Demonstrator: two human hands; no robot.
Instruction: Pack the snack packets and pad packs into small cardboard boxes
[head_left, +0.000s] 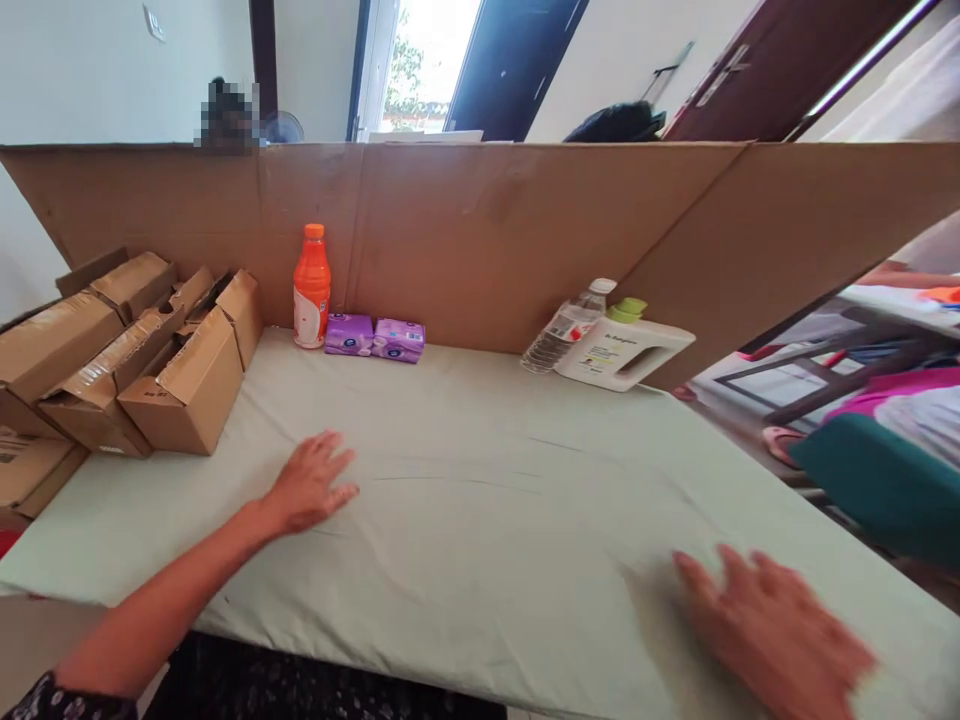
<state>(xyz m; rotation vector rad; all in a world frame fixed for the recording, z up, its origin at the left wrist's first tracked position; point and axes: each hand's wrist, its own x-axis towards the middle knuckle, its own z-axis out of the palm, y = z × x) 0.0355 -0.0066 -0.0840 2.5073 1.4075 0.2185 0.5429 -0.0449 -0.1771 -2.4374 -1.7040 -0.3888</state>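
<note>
My left hand (pixel 311 482) rests on the pale green cloth (pixel 450 540) of the table with its fingers apart, holding nothing. Over the table's right side, my right hand (pixel 772 625) is slightly blurred, fingers spread and nothing in them. Farther back, an orange bottle (pixel 312 285) stands upright near two purple packets (pixel 375 338) lying side by side. Toward the back right, a clear plastic bottle (pixel 570 328) appears tilted beside a white jug (pixel 628 352) with a green cap and a handle. Neither hand touches any of these.
Several open cardboard boxes (pixel 187 385) crowd the left end of the table. A tall cardboard panel (pixel 465 240) runs along the back edge. Beyond the right edge are a person's teal-clothed part (pixel 889 470) and another table. A blurred-out head shows behind the panel.
</note>
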